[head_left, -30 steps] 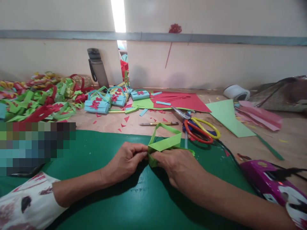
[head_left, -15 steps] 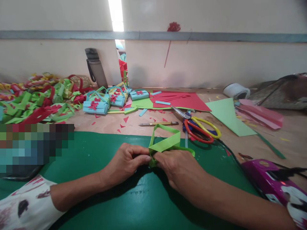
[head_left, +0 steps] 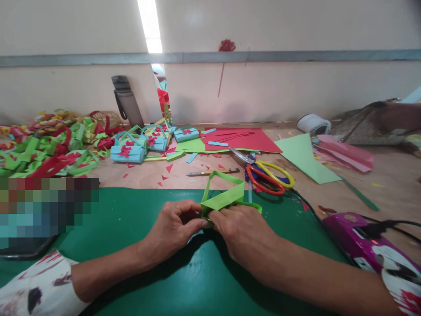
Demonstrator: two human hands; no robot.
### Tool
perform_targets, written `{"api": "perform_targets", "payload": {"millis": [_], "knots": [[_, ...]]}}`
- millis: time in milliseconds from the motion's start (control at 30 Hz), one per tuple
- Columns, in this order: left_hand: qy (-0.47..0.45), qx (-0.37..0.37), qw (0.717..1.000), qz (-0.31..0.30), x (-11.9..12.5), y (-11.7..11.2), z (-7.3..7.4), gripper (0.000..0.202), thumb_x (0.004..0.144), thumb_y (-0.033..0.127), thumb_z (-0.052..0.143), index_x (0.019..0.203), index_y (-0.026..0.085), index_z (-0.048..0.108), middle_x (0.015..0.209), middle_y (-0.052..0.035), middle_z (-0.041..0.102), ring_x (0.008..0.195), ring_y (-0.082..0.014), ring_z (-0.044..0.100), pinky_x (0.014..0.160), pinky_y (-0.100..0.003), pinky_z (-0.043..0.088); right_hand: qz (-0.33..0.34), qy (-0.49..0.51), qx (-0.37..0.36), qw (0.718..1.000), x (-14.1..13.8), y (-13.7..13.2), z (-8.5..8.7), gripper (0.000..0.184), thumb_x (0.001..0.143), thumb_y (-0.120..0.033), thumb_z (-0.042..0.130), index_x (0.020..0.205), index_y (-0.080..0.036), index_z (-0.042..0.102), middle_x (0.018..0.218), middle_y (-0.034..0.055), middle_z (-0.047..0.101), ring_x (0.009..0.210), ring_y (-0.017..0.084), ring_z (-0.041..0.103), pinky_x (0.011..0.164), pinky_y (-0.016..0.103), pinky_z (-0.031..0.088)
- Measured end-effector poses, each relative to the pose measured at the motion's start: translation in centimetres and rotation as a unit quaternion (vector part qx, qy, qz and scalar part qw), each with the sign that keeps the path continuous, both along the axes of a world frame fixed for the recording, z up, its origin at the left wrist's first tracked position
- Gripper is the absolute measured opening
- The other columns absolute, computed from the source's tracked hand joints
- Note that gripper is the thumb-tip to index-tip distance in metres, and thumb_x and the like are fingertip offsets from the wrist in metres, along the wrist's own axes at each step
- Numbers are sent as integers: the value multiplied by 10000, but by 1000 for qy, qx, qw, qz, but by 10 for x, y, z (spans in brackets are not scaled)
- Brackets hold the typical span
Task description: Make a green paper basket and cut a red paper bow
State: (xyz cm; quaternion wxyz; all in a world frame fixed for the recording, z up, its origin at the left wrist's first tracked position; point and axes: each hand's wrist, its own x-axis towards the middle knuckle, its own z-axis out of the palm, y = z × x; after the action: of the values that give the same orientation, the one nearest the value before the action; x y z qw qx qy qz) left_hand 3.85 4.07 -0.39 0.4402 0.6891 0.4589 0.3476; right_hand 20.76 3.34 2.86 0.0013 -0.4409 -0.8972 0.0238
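In the head view, our left hand (head_left: 176,230) pinches a looped, folded light-green paper strip (head_left: 223,199) between thumb and fingers, and our right hand (head_left: 246,230) grips its other side, over the green mat (head_left: 194,285). Just beyond, we see a craft knife (head_left: 213,173) and scissors (head_left: 247,158).

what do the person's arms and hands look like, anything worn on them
The left hand and right hand are bare, with no gloves, rings or watch visible. The left sleeve is white with red streaks and dark patches, and ends on the forearm. The right sleeve, cut off by the picture's edge, shows white with red markings.
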Motion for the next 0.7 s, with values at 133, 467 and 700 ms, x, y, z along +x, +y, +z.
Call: {"api": "perform_targets", "payload": {"millis": [133,467,700], "knots": [[-30,58,997,47,0,-3,-8,186,717,189,645,814,172,488,699,17,590,572,-98,551,532,-202,460,-10,-19,3,1000,0,0,6,146,784,-63,525,758,-166,624,737,70,700,653,217,641,506,292,287],[81,267,960,-36,-2,-4,-10,124,811,133,552,910,164,620,796,-52,664,699,-138,620,637,-223,478,10,-12,-22,1000,-2,1,5,179,781,-35,494,820,-131,640,776,101,706,674,217,644,522,289,363],[126,234,962,-67,-6,-1,4,185,853,154,483,687,159,564,612,6,543,539,-93,494,527,-187,386,64,42,9,997,14,-5,15,103,819,-118,511,863,-151,598,808,65,682,728,215,616,608,307,401]]}}
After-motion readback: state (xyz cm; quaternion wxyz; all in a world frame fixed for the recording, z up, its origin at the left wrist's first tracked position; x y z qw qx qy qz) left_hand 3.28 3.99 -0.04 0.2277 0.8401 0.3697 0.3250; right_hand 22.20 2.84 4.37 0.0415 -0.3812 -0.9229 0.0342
